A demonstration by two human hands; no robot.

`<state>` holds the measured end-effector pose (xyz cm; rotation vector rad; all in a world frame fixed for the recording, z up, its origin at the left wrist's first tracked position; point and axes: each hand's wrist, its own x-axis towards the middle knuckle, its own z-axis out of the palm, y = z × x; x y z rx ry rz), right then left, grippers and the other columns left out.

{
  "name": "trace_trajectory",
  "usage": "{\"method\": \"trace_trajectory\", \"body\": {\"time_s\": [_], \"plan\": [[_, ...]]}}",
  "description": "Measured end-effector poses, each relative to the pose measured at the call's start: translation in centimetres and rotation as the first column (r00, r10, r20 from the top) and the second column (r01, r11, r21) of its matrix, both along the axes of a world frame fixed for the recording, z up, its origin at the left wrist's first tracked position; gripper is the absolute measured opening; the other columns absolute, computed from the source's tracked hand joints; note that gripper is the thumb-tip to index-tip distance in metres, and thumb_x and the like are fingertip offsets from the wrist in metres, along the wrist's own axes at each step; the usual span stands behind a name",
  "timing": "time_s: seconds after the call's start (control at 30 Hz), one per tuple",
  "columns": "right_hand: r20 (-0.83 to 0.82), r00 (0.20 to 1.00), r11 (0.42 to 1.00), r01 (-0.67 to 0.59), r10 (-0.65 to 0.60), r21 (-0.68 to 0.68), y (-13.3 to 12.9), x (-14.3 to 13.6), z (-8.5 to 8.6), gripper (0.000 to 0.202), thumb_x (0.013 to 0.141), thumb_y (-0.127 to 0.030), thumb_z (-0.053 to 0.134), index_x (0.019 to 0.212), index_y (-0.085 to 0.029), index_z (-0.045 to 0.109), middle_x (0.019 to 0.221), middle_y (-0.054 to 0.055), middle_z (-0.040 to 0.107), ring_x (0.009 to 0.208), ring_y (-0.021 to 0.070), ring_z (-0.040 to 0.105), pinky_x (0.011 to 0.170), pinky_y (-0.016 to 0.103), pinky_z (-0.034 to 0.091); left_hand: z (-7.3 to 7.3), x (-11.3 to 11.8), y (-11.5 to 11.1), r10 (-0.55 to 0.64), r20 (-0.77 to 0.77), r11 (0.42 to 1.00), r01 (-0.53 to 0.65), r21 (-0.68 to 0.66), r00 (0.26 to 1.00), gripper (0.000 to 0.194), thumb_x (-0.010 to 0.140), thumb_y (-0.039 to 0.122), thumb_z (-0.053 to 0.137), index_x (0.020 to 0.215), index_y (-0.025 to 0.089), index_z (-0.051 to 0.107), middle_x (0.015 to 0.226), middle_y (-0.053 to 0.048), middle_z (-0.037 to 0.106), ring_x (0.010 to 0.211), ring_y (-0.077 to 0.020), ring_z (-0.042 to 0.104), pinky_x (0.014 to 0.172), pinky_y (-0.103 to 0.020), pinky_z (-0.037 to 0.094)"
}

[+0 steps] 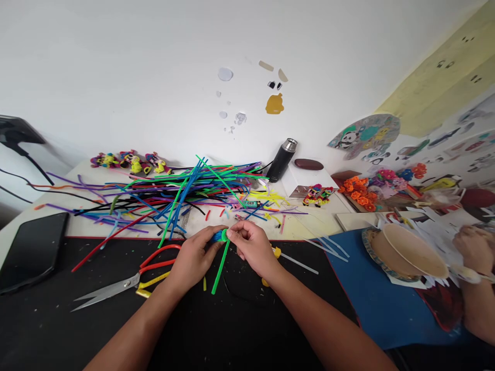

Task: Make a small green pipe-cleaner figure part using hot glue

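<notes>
Over the black mat, my left hand pinches a small blue coiled pipe-cleaner piece, its shape mostly covered by fingers. A green pipe cleaner loops round the end of the blue piece, and its free length hangs down toward me. My right hand grips the green loop between thumb and forefinger. Left of my left hand lie scissors with red and yellow handles, blades apart. Beyond both hands spreads a heap of pipe cleaners in many colours.
A phone lies at the left. Several pipe-cleaner figures and a black flask stand by the wall. Right of my forearm, glue sticks lie near a bowl on a blue mat. Another person's hand is at the far right.
</notes>
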<state>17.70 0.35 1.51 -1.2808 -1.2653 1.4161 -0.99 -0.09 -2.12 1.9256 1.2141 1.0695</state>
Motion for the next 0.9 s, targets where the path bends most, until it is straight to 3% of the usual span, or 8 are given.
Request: {"method": "trace_trajectory", "body": {"time_s": [0.5,0.9], "plan": [[0.047,0.999,0.999,0.020,-0.021,0.033,0.0,-0.3,-1.3,0.035,0.088,-0.053,0.077,0.082,-0.022,0.059,0.056,-0.009,0.048,0.041,0.0086,0.041,0.041,0.022,0.031,-0.9,-0.3,0.1,0.030,-0.122,0.989,-0.011,0.150,0.992,0.043,0.102,0.023,0.053,0.143,0.024,0.068,0.127,-0.011,0.080,0.114,-0.0278,0.078,0.097,-0.037,0.062],[0.019,0.999,1.000,0.026,-0.026,-0.010,-0.1,-0.8,-0.4,0.037,0.086,-0.053,0.077,0.080,-0.023,0.056,0.055,-0.010,0.046,0.038,0.0074,0.040,0.037,0.022,0.027,-1.2,-0.4,0.2,0.063,-0.184,0.980,-0.026,0.198,0.981,0.046,0.103,0.023,0.051,0.147,0.020,0.065,0.128,-0.013,0.080,0.109,-0.0279,0.080,0.092,-0.037,0.064]]}}
